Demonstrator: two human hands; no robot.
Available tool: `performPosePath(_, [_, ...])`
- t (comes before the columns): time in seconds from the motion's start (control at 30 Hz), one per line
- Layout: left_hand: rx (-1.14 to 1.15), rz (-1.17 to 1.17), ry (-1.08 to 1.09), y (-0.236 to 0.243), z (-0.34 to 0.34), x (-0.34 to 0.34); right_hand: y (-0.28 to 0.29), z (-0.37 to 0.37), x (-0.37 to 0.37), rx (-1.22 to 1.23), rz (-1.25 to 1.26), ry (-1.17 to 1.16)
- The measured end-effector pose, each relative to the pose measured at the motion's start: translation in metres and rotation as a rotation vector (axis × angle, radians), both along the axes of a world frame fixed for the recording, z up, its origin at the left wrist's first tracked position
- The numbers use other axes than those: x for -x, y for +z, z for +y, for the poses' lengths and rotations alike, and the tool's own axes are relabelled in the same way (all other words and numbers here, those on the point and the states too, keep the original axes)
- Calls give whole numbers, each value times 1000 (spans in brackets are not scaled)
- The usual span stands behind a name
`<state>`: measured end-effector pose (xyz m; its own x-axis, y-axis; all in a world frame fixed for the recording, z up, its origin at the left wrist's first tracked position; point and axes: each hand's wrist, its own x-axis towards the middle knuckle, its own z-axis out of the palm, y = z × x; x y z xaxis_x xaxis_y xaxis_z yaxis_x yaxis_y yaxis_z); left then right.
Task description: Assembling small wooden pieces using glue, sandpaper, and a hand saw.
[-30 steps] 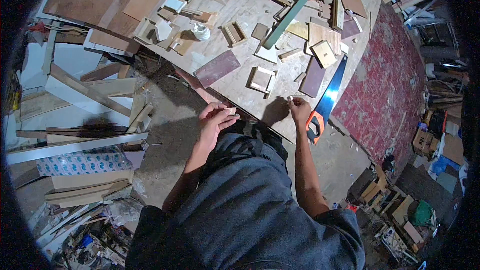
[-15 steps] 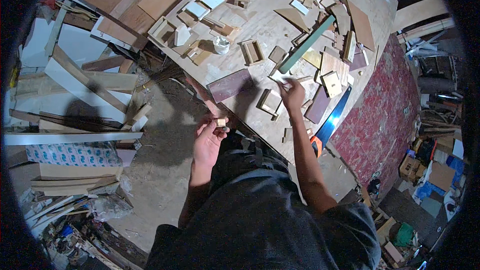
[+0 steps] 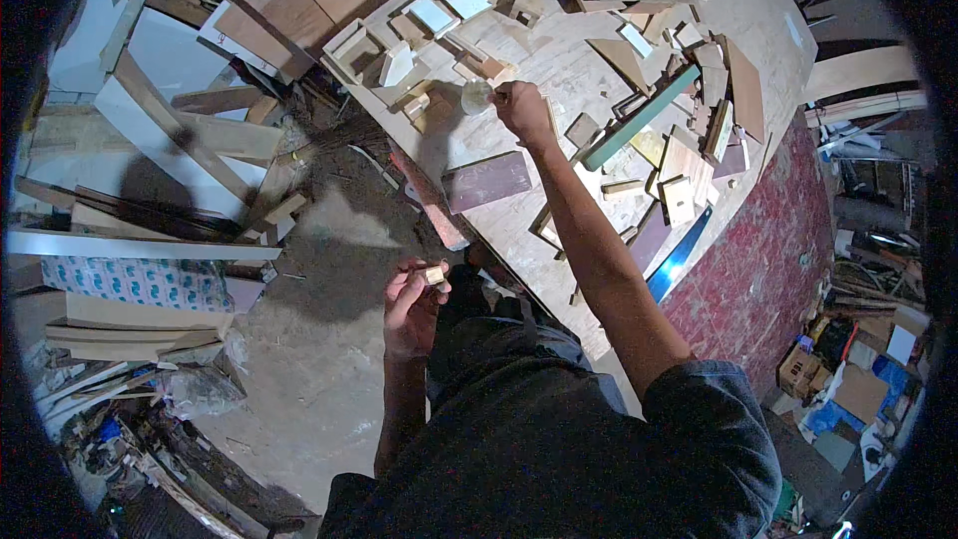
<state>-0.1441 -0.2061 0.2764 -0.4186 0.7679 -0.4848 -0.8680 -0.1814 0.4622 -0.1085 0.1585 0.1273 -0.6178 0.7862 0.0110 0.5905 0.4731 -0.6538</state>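
A small pale block of wood (image 3: 435, 275) sits between the fingertips of my left hand (image 3: 407, 301), held off the table in front of my body. My right hand (image 3: 524, 112) reaches across the table with its fingers bunched at the right side of a small whitish tub (image 3: 476, 98). What those fingers hold, if anything, is too small to make out. Beneath my right forearm, a small wooden frame (image 3: 545, 228) is partly covered. A dark purplish board (image 3: 488, 183) lies flat near the table edge between my hands.
On the table (image 3: 499, 145) lie a long green strip (image 3: 641, 118), a handsaw blade (image 3: 679, 258) and many wood offcuts. Small open boxes (image 3: 349, 50) stand at the far left. Stacked boards (image 3: 190, 145) fill the floor on the left; a red surface (image 3: 768, 250) lies to the right.
My right hand has moved left and farther away, from beside the green strip to the whitish tub. My left hand still holds the small wooden block, slightly lower in the picture.
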Motion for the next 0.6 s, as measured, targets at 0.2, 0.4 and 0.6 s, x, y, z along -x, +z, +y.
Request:
performPosePath(0.2, [-64, 22, -11, 2, 8, 0, -30, 19, 7, -161, 43, 16])
performPosePath(0.4, [-55, 33, -37, -2, 7, -1, -25, 24, 9, -170, 99, -17])
performPosePath(0.6, [-80, 40, -68, -1, 14, -5, -27, 35, -13, 0, 167, -106])
